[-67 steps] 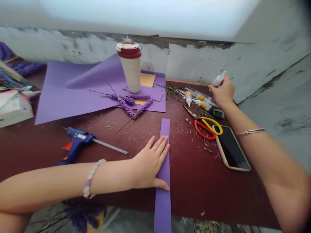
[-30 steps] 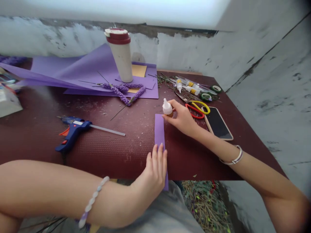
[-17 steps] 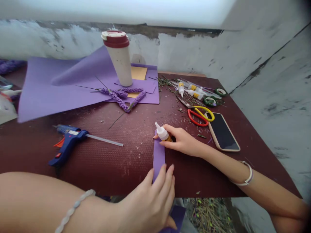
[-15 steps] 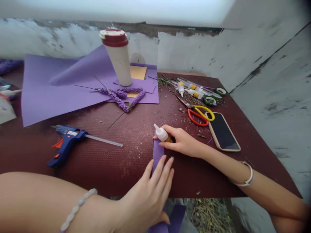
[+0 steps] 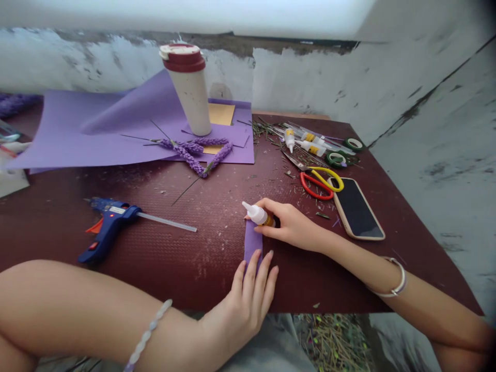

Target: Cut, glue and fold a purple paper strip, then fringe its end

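Note:
My right hand (image 5: 289,223) is closed around a small glue bottle (image 5: 259,215) with a white nozzle, which tilts to the left. Beneath the bottle a narrow strip of purple paper (image 5: 253,243) lies on the table. My left hand (image 5: 242,305) rests flat on the strip's near part, fingers stretched out and slightly apart, hiding that end. To the left lies a blue glue gun (image 5: 106,227) with a clear glue stick in its back. Beyond my hands, purple lavender-like stems (image 5: 203,155) are bent into a heart-like outline.
A cup (image 5: 191,93) with a dark red lid stands on large purple paper (image 5: 132,119) at the back. Scissors (image 5: 315,181) with red and yellow handles touch a phone (image 5: 358,209). Several glue bottles, green tape rolls (image 5: 336,159) and cut stems (image 5: 267,129) lie behind them.
My left hand has shifted slightly, and the purple paper below the table edge no longer shows. The bottle's nozzle has tipped further left. The large sheet's left edge has moved down and outward.

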The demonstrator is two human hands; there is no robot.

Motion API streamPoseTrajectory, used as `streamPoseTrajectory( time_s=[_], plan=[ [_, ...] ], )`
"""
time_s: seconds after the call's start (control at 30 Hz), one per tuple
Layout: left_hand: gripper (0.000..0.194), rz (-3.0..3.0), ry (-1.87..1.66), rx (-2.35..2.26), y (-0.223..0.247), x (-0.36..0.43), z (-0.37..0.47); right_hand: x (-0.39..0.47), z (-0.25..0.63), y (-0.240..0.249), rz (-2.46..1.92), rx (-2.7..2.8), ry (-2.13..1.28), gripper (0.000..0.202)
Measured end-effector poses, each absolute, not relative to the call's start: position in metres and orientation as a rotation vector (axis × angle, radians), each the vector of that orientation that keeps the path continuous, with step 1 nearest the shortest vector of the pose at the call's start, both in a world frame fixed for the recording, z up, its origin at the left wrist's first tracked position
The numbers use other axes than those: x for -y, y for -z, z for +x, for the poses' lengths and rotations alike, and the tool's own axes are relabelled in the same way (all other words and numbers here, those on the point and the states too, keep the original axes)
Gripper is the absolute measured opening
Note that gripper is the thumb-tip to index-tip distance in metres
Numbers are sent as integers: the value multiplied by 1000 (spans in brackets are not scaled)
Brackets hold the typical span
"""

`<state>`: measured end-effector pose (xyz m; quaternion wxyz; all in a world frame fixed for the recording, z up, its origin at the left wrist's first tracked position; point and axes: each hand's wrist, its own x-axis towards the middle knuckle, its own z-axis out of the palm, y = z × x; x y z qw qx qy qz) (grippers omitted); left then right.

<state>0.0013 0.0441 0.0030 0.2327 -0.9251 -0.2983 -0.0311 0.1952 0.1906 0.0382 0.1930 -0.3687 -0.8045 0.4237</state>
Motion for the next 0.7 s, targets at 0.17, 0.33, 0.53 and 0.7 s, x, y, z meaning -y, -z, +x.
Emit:
streamPoseTrajectory(
  time_s=[0.17,0.33,0.53,0.7],
  plan=[
    [54,-2731,188,733,-17,-52,-7,-189,198,-37,-994,2272,-1159,23],
    [18,-3250,377,459,-49,-94,-6,-189,201,-38,-976,2234,-1222,22],
    [17,-3601,117,1220,-60,-152,-1,-191,202,-37,-989,2117,-1345,22],
    [12,-3725,134,1140,-54,-160,-7,-188,201,-37,-977,2012,-1415,20]
  ],
)
